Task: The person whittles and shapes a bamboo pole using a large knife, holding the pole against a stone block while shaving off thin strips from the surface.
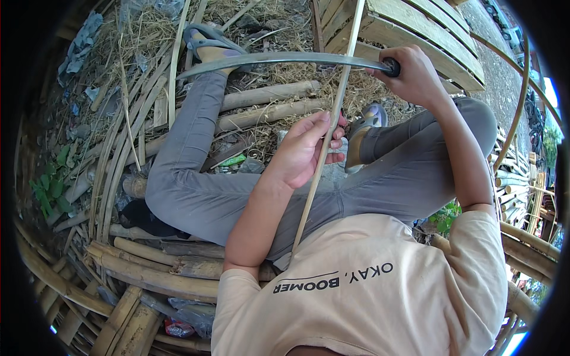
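We have left grip (306, 151) curled, thumb and fingers around pale strip (310, 197), strip slanting through it and extending beyond both ways. Our right grip (409, 74) clasps dark handle (390, 67); curved blade (267, 58) crosses strip above left grip.

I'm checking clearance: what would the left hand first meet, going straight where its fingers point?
Beyond the thin, pale bamboo strip it holds, probably the grey-sandalled right foot; depth is unclear.
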A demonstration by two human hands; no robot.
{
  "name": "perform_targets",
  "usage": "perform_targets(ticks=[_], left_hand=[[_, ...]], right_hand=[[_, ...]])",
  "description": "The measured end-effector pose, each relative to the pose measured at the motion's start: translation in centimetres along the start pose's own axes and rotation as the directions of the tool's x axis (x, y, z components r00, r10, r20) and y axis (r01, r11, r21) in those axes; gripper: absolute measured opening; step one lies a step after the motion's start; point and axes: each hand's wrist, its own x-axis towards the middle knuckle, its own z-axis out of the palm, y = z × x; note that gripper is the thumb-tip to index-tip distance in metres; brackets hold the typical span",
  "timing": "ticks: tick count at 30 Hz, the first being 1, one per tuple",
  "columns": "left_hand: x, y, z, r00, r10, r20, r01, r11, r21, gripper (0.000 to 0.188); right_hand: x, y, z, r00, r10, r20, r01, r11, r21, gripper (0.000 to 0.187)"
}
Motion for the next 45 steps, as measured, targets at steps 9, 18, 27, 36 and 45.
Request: perform_targets(ticks=[9,18,27,36,45], left_hand=[[0.8,-1.5,0.0,0.976,0.19,-0.109,-0.176,0.976,0.126,0.023],[-0.1,-2.1,1.3,0.934,0.306,-0.182,-0.276,0.946,0.172,0.025],[-0.1,-2.8,1.8,0.935,0.333,-0.118,-0.302,0.926,0.226,0.023],[0.1,-2.8,1.4,0.9,0.39,-0.193,-0.326,0.898,0.296,0.023],[-0.5,-2.3,2.1,0.916,0.375,-0.143,-0.331,0.908,0.258,0.024]], right_hand=[[-0.5,-1.8,1.0,0.996,0.012,0.092,-0.009,0.999,-0.032,0.021],[0.0,-1.7,1.8,1.0,0.017,0.0,-0.016,0.995,-0.097,0.019],[1.6,3.9,0.1,0.953,0.21,-0.22,-0.236,0.967,-0.098,0.022],[0.2,-1.0,1.5,0.996,0.087,0.013,-0.086,0.995,-0.046,0.022],[1.9,3.6,0.5,0.964,0.181,-0.196,-0.196,0.979,-0.059,0.017]])
